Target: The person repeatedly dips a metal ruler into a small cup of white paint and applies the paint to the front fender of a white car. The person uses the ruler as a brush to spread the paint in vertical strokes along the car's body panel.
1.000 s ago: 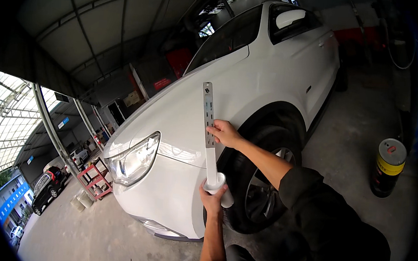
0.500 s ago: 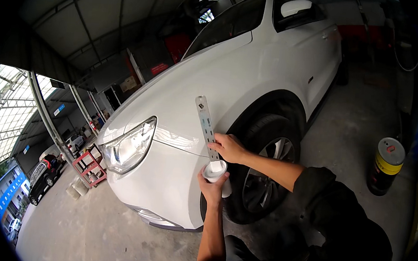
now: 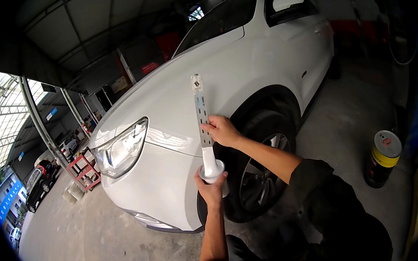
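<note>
My left hand (image 3: 210, 188) is wrapped round a small white cup (image 3: 219, 167) of white paint, just in front of the car's front wheel. Pinched in my right hand (image 3: 222, 130) is a long, flat mixing stick (image 3: 199, 100) with dark marks along it. It leans up and away from me, and its lower part (image 3: 210, 160) is coated white and reaches into the cup. Behind both hands stands a white car (image 3: 169, 182), its headlight (image 3: 120, 150) to the left of them.
A black and yellow can (image 3: 385, 152) stands on the floor (image 3: 338, 132) at the right. The front wheel (image 3: 264, 180) lies close behind my right forearm. At the left are a red trolley (image 3: 84, 172) and a metal post (image 3: 43, 121), with a dark car (image 3: 39, 185) farther off.
My right hand has lifted the mixing stick higher, so more of its white-coated lower part shows above the cup. My left hand still holds the cup, and the view has shifted slightly.
</note>
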The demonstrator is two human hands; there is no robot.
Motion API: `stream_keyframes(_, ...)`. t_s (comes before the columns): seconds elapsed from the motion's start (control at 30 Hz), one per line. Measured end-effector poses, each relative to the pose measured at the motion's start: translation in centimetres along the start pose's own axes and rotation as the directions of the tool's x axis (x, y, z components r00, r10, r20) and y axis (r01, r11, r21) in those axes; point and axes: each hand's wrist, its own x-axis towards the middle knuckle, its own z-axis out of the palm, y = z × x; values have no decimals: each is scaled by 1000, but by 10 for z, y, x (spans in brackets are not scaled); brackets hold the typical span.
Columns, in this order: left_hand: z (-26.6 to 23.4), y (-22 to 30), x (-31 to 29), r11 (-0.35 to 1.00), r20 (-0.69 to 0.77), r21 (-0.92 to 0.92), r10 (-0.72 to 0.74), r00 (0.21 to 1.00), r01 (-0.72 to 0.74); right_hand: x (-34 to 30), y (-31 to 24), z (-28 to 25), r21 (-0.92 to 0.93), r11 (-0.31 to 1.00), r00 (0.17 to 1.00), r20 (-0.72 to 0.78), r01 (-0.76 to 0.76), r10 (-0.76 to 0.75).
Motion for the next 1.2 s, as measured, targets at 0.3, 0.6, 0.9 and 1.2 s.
stream_keyframes(0.3, -2, -6, -2, 997, -4, -59, -43, 999, 43, 43, 0, -15, 294, 944, 987, 104, -152, 126)
stream_keyframes(0.6, 0, 5, -1, 983, 26, -159, -87, 996, 90, 50, 8, -17, 335, 934, 992, 75, -121, 101)
stream_keyframes(0.9, 0, 20, -3, 961, 63, -191, -193, 979, 202, 49, 14, -18, 267, 960, 997, 34, -81, 75)
stream_keyframes(1.2, -6, 21, -1, 961, 12, -179, -215, 977, 213, 51, 12, -10, 293, 955, 999, 35, -43, 35)
